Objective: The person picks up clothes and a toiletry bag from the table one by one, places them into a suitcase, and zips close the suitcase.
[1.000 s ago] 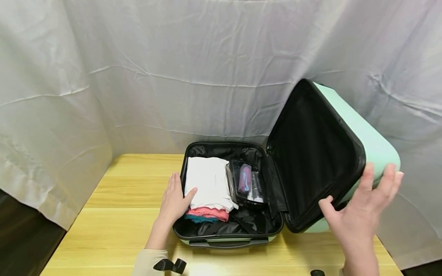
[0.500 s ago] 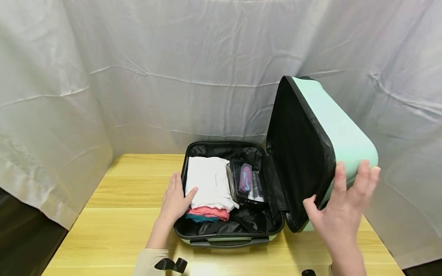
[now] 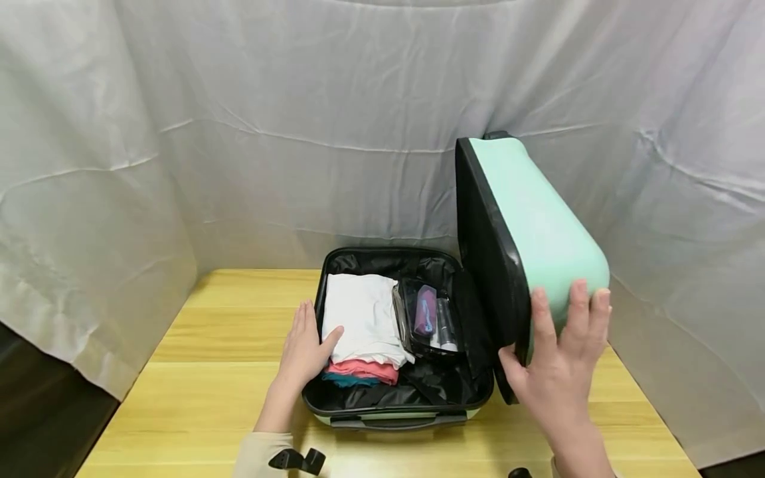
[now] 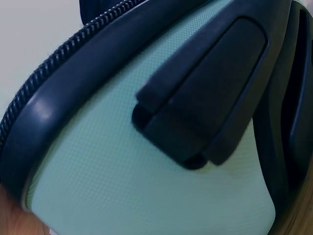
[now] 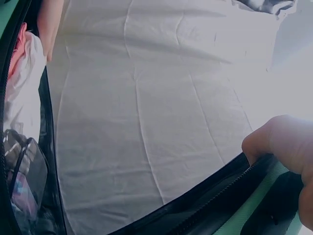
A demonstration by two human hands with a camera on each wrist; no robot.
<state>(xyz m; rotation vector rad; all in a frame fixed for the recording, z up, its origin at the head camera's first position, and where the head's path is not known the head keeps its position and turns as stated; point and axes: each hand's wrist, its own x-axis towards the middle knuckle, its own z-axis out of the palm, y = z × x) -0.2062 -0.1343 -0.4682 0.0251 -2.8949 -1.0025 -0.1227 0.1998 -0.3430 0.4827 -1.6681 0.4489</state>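
Observation:
A mint-green suitcase (image 3: 397,417) lies on the table with its lid (image 3: 532,219) raised past upright on the right. My right hand (image 3: 562,365) grips the lid's near corner, thumb on the black inner edge and fingers over the shell; the right wrist view shows the thumb (image 5: 274,137) over the zip edge. My left hand (image 3: 305,348) rests on the left rim, fingers straight, thumb over a folded white garment (image 3: 361,315). Beneath that are a coral garment (image 3: 367,370) and a teal one (image 3: 349,380). Beside them sits a clear-topped black pouch (image 3: 406,332) with a purple item (image 3: 425,311) and small bottles (image 3: 445,322).
The wooden table (image 3: 221,385) runs under the suitcase, with its left and right edges in view. Pale curtains (image 3: 299,133) hang behind and at both sides. A dark carry handle (image 3: 399,422) faces the near side; the left wrist view shows a black latch-like fitting (image 4: 205,93).
My right hand has moved left, swinging the lid up and inward, so more of its mint shell and less of its black lining shows. The left hand has stayed on the rim.

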